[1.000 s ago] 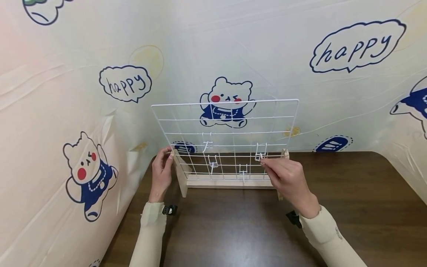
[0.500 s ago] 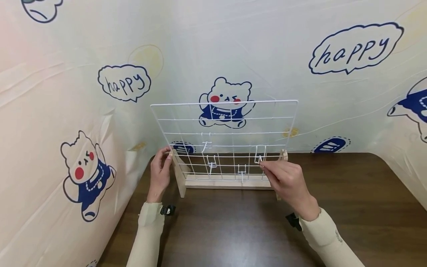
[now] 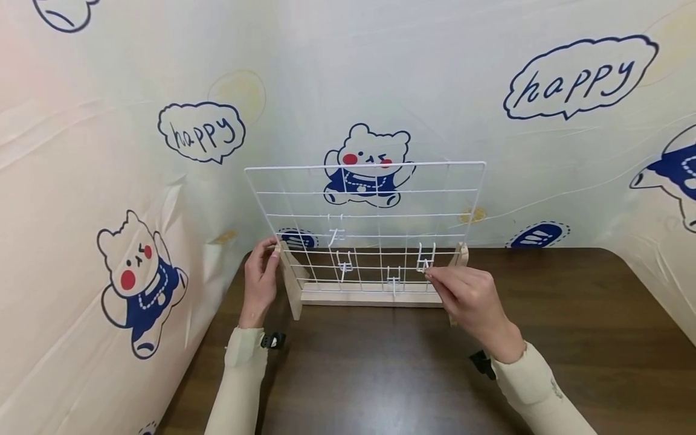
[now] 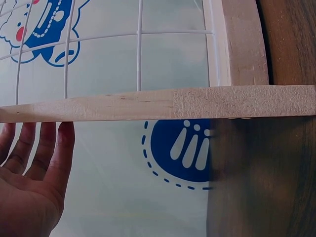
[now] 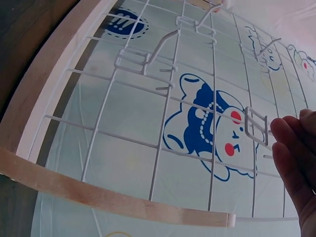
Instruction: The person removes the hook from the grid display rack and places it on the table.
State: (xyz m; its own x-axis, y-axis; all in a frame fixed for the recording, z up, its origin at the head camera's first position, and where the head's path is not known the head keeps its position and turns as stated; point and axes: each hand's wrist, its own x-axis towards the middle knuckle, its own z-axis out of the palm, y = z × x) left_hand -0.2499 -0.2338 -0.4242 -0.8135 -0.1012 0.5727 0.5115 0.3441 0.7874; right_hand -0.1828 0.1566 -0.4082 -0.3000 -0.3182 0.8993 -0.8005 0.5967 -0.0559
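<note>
A white wire grid panel stands in a wooden stand. At the panel's right side my right hand pinches the prong end of a white wire hook, which overlaps the lower rows of wires in the head view. In the right wrist view, the hook lies right at my fingertips, its prong hidden by them. My left hand holds the top of the stand's left wooden post, thumb at the front. The left wrist view shows the fingertips against the post's outer side.
Three similar hooks hang on the grid: an upper-left hook, a lower-left hook and a low middle hook. The stand rests on a dark wooden table. A printed curtain rises behind it and along the left.
My right hand has lowered the hook slightly, so its upper ends now show beneath a cross wire they had been level with. My left hand stays on the post.
</note>
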